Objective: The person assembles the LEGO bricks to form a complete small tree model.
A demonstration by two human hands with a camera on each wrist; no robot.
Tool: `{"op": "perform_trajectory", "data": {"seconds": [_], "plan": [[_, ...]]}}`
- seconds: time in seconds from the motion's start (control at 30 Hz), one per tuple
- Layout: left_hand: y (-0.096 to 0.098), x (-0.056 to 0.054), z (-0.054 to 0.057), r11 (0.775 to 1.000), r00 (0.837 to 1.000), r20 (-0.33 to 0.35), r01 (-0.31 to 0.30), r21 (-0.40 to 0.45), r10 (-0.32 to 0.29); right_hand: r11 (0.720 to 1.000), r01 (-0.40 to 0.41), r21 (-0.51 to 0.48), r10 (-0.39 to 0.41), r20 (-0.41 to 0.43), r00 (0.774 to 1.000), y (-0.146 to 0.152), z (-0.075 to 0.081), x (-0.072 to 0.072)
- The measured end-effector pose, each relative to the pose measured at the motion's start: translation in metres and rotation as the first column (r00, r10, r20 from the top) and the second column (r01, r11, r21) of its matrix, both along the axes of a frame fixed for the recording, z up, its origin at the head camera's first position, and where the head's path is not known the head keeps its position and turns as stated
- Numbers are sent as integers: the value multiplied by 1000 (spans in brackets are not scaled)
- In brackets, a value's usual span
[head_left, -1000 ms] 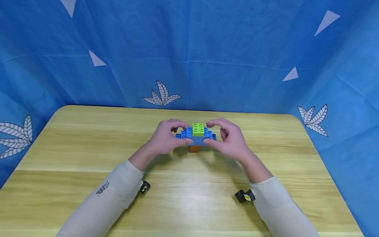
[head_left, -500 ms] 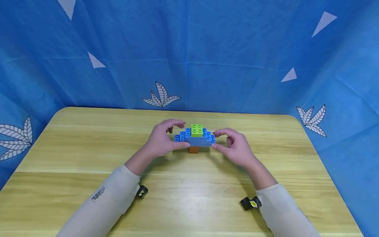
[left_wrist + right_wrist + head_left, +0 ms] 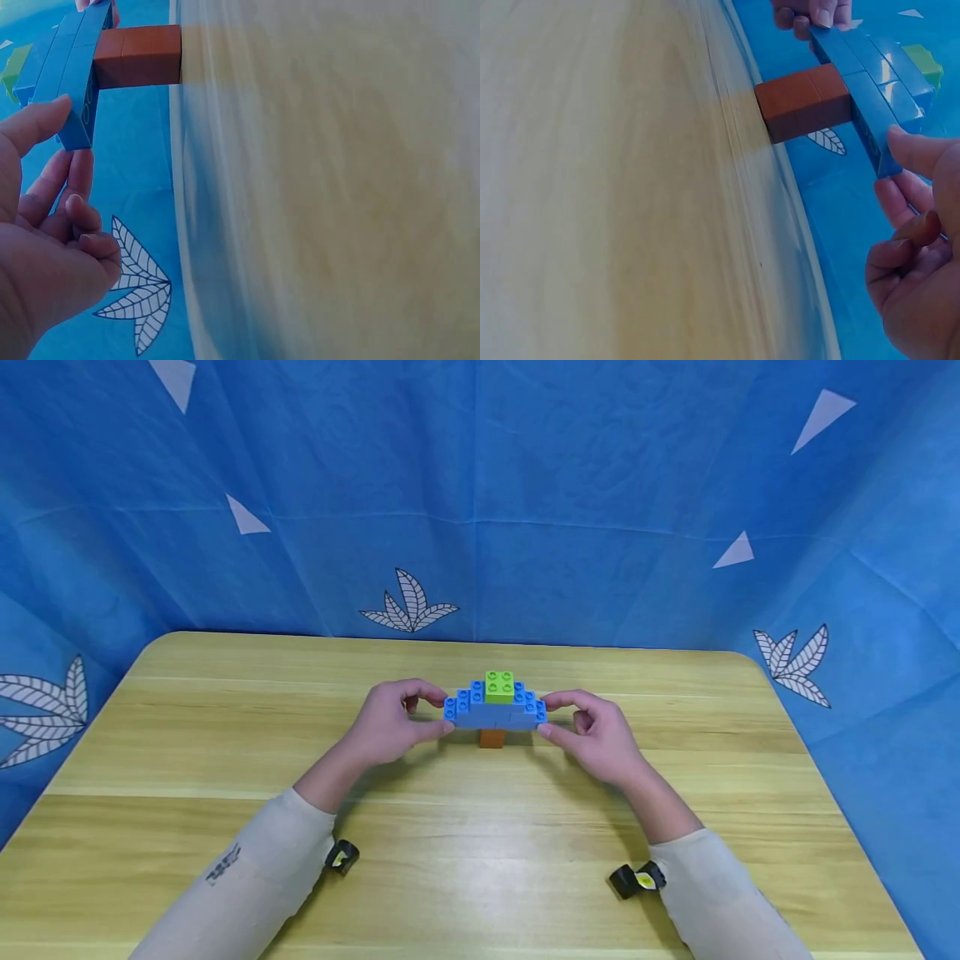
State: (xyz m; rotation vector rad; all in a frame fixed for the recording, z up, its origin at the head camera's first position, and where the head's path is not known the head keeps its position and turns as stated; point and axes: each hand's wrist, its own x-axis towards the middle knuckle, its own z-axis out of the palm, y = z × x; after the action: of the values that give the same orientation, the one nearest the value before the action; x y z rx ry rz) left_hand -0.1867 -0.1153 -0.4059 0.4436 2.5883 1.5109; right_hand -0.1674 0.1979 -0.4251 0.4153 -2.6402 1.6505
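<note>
A tree-shaped toy brick model stands upright on the table. Its base is a short stack of brown bricks (image 3: pixel 492 739), also seen from the side as a brown brick post (image 3: pixel 139 57) in the left wrist view. Stepped rows of blue bricks (image 3: pixel 487 717) spread wide above it, topped by a lime green brick (image 3: pixel 499 687). With thumb and fingers, my left hand (image 3: pixel 392 722) pinches the left end of the lowest blue row. My right hand (image 3: pixel 596 733) pinches the right end of that row, thumb on the near face in the right wrist view.
The model stands on a wooden table (image 3: pixel 480 860) with rounded far corners. Behind the table's far edge hangs a blue cloth (image 3: pixel 480 485) with white triangles and leaf prints. Black wrist straps (image 3: pixel 637 878) sit at both sleeves.
Both hands have moved outward from the middle of the blue bricks to their ends, the right first and then the left. The model has stayed in nearly the same place.
</note>
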Motion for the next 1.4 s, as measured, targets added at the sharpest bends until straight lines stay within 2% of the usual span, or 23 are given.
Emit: {"op": "perform_trajectory", "data": {"seconds": [0.23, 0.4, 0.57, 0.67, 0.83, 0.93, 1.03, 1.23, 1.4], "plan": [[4, -2, -7, 991, 992, 101, -92, 97, 82, 997, 61, -51, -59, 42, 997, -7, -3, -3], [10, -1, -11, 970, 971, 188, -182, 162, 151, 990, 121, -73, -113, 106, 988, -13, -4, -4], [16, -2, -13, 955, 952, 243, -234, 180, 187, 979, 184, -87, -167, 175, 970, -19, -3, -4], [18, -3, -14, 944, 934, 301, -261, 201, 194, 975, 207, -85, -185, 213, 959, -23, -3, -4], [20, -3, -15, 917, 886, 412, -328, 228, 215, 969, 224, -105, -190, 267, 945, -26, -3, -4], [21, -3, -15, 911, 864, 444, -356, 209, 236, 969, 224, -105, -185, 291, 939, -27, -3, -5], [22, -2, -14, 912, 853, 455, -370, 178, 257, 975, 210, -69, -180, 300, 937, -28, -3, -6], [24, -2, -14, 918, 839, 456, -382, 109, 295, 979, 203, 18, -198, 321, 926, -29, -7, -11], [26, -3, -18, 936, 857, 414, -351, 32, 308, 977, 209, 40, -210, 339, 917, -30, -10, -14]]}}
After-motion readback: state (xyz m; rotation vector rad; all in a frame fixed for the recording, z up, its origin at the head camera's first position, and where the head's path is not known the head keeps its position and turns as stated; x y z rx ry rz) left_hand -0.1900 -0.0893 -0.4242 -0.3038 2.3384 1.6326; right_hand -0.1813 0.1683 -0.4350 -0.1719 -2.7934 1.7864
